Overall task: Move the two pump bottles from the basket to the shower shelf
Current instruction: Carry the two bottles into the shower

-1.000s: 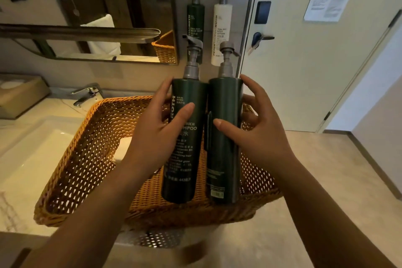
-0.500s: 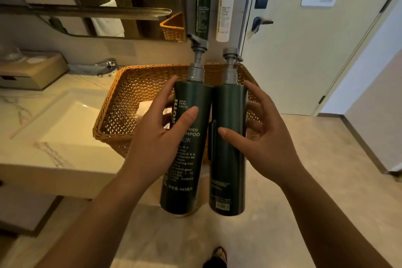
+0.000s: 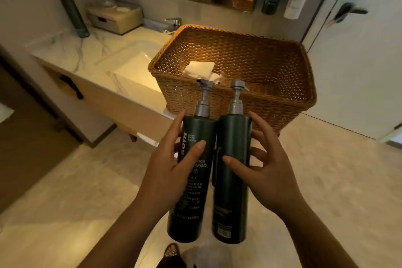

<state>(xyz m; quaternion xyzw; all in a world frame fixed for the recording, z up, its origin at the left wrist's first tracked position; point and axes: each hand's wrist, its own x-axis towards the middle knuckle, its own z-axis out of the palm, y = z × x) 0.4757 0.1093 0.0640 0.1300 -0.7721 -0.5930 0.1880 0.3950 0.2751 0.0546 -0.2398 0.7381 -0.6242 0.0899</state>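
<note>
Two dark green pump bottles stood upright side by side in the air, in front of the wicker basket and clear of its rim. The left bottle, with its printed shampoo label facing the camera, was clamped in the left hand: the thumb lay across the label and the fingers wrapped behind. The right bottle was clamped likewise in the right hand, its thumb pressed on the front and its fingers curled round the far side. Both grey pump heads rose above the grips and overlapped the basket's near wall. Inside the basket lay folded white cloth. The basket rested on the marbled desk and overhung its edge, with the sink just left of it. Beyond the basket, a faucet was visible.
</note>
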